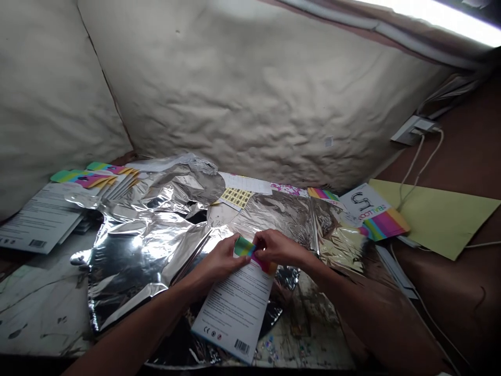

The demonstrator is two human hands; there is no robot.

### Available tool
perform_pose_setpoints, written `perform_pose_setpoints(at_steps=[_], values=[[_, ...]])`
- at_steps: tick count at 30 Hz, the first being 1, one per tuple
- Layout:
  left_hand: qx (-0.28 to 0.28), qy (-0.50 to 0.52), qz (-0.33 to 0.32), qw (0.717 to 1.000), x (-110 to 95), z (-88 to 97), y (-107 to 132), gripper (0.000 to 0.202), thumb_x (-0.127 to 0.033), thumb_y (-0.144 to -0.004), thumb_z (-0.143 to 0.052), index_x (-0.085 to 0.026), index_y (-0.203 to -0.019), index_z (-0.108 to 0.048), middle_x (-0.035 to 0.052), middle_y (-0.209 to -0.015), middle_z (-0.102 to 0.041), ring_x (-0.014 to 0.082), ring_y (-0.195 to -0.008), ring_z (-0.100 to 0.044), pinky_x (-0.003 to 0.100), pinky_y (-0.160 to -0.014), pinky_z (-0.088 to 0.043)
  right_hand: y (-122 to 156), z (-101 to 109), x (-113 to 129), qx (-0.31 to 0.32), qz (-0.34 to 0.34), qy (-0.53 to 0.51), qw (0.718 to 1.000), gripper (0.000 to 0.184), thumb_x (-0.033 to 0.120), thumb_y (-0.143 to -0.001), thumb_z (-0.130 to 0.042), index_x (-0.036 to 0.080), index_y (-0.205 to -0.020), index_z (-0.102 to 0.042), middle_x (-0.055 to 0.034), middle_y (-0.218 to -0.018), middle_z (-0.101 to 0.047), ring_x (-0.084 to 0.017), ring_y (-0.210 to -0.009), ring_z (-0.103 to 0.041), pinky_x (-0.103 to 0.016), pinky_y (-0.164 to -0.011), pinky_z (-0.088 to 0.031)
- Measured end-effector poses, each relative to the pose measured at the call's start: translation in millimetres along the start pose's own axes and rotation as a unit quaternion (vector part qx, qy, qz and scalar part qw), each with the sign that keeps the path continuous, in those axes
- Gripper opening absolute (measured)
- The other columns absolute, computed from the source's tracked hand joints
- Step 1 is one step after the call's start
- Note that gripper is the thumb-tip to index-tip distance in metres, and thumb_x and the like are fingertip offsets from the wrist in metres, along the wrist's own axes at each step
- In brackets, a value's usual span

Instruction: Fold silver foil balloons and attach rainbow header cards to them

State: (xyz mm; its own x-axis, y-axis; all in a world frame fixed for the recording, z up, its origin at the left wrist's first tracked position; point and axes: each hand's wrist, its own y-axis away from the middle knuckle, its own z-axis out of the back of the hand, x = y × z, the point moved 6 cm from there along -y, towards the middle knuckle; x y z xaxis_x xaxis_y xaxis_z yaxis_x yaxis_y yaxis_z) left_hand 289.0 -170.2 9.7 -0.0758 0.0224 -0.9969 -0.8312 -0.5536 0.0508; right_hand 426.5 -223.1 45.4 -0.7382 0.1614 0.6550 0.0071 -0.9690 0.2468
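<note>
Nearest, the left hand and right hand pinch one rainbow-topped card packet between narrowly closed fingers.

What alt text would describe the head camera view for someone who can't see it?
Left hand and right hand pinch the rainbow-coloured top of a printed card packet over crumpled silver foil. More packets lie nearby, before a cream cushion.

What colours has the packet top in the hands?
The packet top is green, yellow and pink, best in head view.
</note>
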Motion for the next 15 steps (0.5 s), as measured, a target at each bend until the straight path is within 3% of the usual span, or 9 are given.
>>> perform_pose_setpoints(at_steps=[3, 5, 7, 11, 13, 15], values=[[-0.008, -0.055, -0.016, 0.998, -5.4, 5.2, 1.1, 0.019, -0.031, -0.078, -0.068, -0.019, -0.083, -0.055, -0.0016, -0.078, -0.060, 0.0156, -0.073, -0.057, 0.024, -0.064, -0.042, -0.4, 8.6, 15.4, -0.043, 0.019, 0.086, 0.995, 0.007, 0.020, -0.071, -0.063, 0.019, -0.076, -0.067, 0.0001, -0.073, -0.068, -0.013, -0.064, -0.055, -0.023, -0.054, -0.032], [-0.005, -0.074, -0.021, 0.997, -8.4, 7.2, 1.7, 0.018, -0.032, -0.078, -0.066, -0.019, -0.084, -0.055, -0.0011, -0.079, -0.060, 0.0162, -0.074, -0.057, 0.025, -0.064, -0.043, -1.0, 5.4, 19.4, -0.028, 0.023, 0.084, 0.996, 0.008, 0.019, -0.073, -0.062, 0.019, -0.078, -0.068, 0.0004, -0.074, -0.068, -0.013, -0.065, -0.057, -0.022, -0.054, -0.033], [-0.005, -0.092, -0.027, 0.995, -10.8, 8.4, 2.1, 0.017, -0.032, -0.079, -0.066, -0.020, -0.085, -0.056, -0.0011, -0.080, -0.060, 0.0165, -0.075, -0.057, 0.025, -0.066, -0.043, -2.4, -2.2, 20.2, -0.016, 0.023, 0.088, 0.996, 0.015, 0.018, -0.074, -0.061, 0.021, -0.087, -0.069, 0.0001, -0.076, -0.069, -0.015, -0.067, -0.059, -0.022, -0.056, -0.034], [-0.030, -0.118, -0.033, 0.992, -13.0, 11.3, 1.5, 0.018, -0.031, -0.079, -0.064, -0.020, -0.091, -0.057, -0.0009, -0.085, -0.063, 0.0173, -0.079, -0.058, 0.026, -0.069, -0.045, -4.6, -8.9, 19.7, -0.096, 0.005, 0.186, 0.978, 0.039, 0.014, -0.079, -0.055, 0.022, -0.115, -0.065, -0.0063, -0.090, -0.073, -0.021, -0.079, -0.064, -0.027, -0.066, -0.038], [-0.035, -0.105, -0.028, 0.993, -12.9, 12.0, 0.9, 0.022, -0.032, -0.079, -0.065, -0.021, -0.096, -0.057, -0.0003, -0.088, -0.064, 0.0181, -0.081, -0.060, 0.027, -0.070, -0.046, -5.4, -9.4, 20.4, -0.088, 0.029, 0.138, 0.986, 0.046, 0.010, -0.078, -0.052, 0.023, -0.121, -0.063, -0.0073, -0.101, -0.072, -0.021, -0.086, -0.064, -0.028, -0.072, -0.041], [-0.019, -0.078, -0.025, 0.996, -12.9, 10.7, 0.2, 0.028, -0.033, -0.077, -0.068, -0.021, -0.099, -0.057, 0.0000, -0.090, -0.064, 0.0184, -0.082, -0.061, 0.027, -0.070, -0.046, -5.7, -9.9, 20.1, -0.002, 0.066, -0.014, 0.998, 0.053, 0.010, -0.077, -0.052, 0.024, -0.128, -0.060, -0.0053, -0.109, -0.071, -0.019, -0.089, -0.064, -0.027, -0.074, -0.044]])
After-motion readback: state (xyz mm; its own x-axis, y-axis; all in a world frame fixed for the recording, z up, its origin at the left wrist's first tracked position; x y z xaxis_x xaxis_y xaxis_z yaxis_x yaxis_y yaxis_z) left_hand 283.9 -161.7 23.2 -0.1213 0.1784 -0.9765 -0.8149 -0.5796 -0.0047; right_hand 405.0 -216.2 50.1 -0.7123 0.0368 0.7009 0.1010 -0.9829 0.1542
